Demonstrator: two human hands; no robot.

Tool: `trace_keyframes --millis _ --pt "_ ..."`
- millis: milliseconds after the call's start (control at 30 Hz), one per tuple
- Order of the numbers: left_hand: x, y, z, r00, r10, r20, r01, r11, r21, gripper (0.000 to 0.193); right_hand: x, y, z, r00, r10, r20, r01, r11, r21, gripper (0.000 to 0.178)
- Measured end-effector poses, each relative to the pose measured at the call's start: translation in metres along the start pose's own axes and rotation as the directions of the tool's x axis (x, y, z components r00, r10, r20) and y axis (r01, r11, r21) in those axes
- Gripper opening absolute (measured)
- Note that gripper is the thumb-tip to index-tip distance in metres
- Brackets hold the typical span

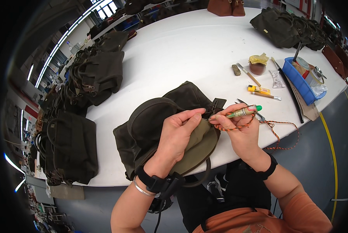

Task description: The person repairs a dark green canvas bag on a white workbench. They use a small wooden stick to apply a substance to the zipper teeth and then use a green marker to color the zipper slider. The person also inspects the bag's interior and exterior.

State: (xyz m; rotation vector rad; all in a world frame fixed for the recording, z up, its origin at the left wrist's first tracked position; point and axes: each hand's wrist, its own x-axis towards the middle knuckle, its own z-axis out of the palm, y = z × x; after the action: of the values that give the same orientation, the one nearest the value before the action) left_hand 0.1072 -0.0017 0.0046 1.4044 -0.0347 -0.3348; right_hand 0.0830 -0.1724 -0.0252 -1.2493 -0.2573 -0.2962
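Note:
A dark green handbag (154, 120) lies on the white table in front of me, its zip undone and its olive lining (197, 149) showing. My left hand (178, 134) pinches the bag's edge near the end of the zip, thumb against forefinger. Close beside it, my right hand (240, 128) grips a slim pen-like tool (242, 112) with a green end, its tip side pointing at the pinched spot. An orange and black twisted cord (277, 134) runs by the right hand and loops onto the table. Scissors (260, 116) lie partly hidden behind that hand. The tool's very tip is too small to make out.
More dark handbags stand along the left (71, 145) and at the far right (284, 29). Right of the work lie a yellow lighter (259, 90), a knife (248, 74), a covered jar (257, 65) and a black rod (292, 95). A blue basket (298, 81) stands near the right edge.

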Motion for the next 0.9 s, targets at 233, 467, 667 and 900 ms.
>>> trace_keyframes --millis 233,467,667,900 --pt "0.0021 -0.0029 -0.0043 1.000 0.012 0.019 -0.012 1.000 0.011 0.026 0.0005 0.0034 0.0004 1.000 -0.015 0.008 0.015 1.000 0.009 0.010" --pt "0.0019 -0.0026 -0.0042 1.000 0.003 0.012 -0.004 1.000 0.020 0.026 0.0001 0.0018 0.0025 1.000 0.009 0.005 -0.009 1.000 0.009 0.011" --pt "0.0017 -0.0022 -0.0044 1.000 -0.005 0.013 0.004 1.000 0.017 0.026 -0.0006 0.0009 0.0026 1.000 -0.010 0.011 0.011 0.997 -0.073 0.012" --pt "0.0006 -0.0015 -0.0002 1.000 0.004 -0.006 -0.004 1.000 -0.001 0.026 -0.0009 0.0027 0.0015 1.000 -0.027 0.012 0.028 0.993 -0.111 0.013"
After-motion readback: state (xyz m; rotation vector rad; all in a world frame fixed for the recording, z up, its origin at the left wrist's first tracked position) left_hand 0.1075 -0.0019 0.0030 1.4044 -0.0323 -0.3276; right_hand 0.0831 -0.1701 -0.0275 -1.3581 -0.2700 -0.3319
